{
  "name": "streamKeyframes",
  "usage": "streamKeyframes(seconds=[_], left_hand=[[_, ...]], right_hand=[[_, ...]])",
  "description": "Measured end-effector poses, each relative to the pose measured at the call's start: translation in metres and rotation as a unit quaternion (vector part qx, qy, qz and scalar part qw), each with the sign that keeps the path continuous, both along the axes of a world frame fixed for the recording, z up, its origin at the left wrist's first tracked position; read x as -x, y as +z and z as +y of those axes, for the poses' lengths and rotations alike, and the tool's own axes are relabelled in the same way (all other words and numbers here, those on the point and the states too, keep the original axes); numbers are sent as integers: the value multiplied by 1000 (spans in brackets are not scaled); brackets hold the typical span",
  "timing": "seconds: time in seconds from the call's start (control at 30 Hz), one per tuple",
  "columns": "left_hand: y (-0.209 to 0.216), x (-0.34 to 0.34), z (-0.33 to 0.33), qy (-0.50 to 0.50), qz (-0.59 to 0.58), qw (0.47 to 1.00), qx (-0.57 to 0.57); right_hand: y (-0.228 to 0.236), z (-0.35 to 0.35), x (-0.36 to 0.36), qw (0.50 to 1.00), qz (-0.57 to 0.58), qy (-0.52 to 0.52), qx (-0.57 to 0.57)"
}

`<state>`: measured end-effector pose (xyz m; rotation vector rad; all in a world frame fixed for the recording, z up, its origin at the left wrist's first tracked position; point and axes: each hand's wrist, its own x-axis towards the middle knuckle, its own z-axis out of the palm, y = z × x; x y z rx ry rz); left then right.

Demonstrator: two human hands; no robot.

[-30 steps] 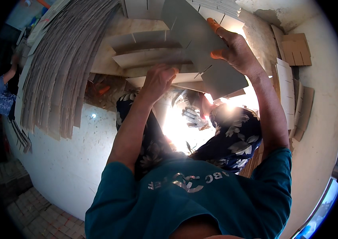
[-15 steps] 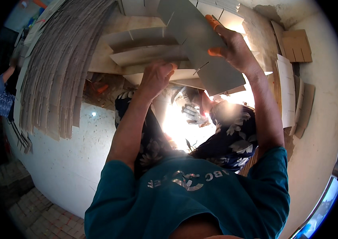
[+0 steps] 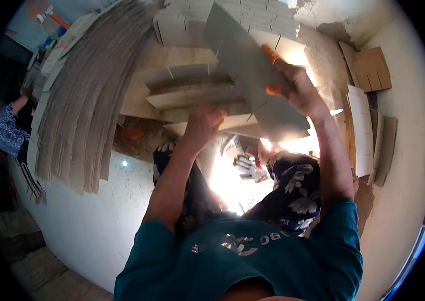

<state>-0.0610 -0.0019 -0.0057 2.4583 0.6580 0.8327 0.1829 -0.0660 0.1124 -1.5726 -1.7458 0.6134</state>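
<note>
My right hand (image 3: pixel 300 88), with orange covers on finger and thumb, grips a long grey slotted cardboard divider (image 3: pixel 242 60) by its right side. The divider is tilted and crosses over several upright slotted cardboard strips (image 3: pixel 187 98). Whether its slots have engaged with theirs cannot be made out. Slightly blurred, my left hand (image 3: pixel 204 126) is closed at the nearest cardboard strip (image 3: pixel 242 122), its fingers curled over the upper edge. The left thumb is hidden.
A tall stack of cardboard sheets (image 3: pixel 84 95) stands at left, and slotted pieces (image 3: pixel 180 31) are piled at the far side. More cardboard (image 3: pixel 360 130) leans by the right wall. A grey glove (image 3: pixel 247 166) lies between my knees. Another person (image 3: pixel 9 130) is at far left.
The whole view has shifted, so everything sits lower in the picture. My right hand keeps its grip on the divider, which has come lower over the strips. My left hand stays at the nearest strip.
</note>
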Motion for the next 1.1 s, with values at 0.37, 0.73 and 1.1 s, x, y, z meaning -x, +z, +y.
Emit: streamKeyframes(seconds=[0.37,0.73,1.1], left_hand=[[-6,-4,0,10,17,1000,23],[-4,-8,2,20,19,1000,14],[-8,-10,3,26,9,999,16]], right_hand=[[-12,8,22,994,-109,25,15],[-53,27,32,990,-138,33,12],[-35,-8,38,981,-191,11,-7]])
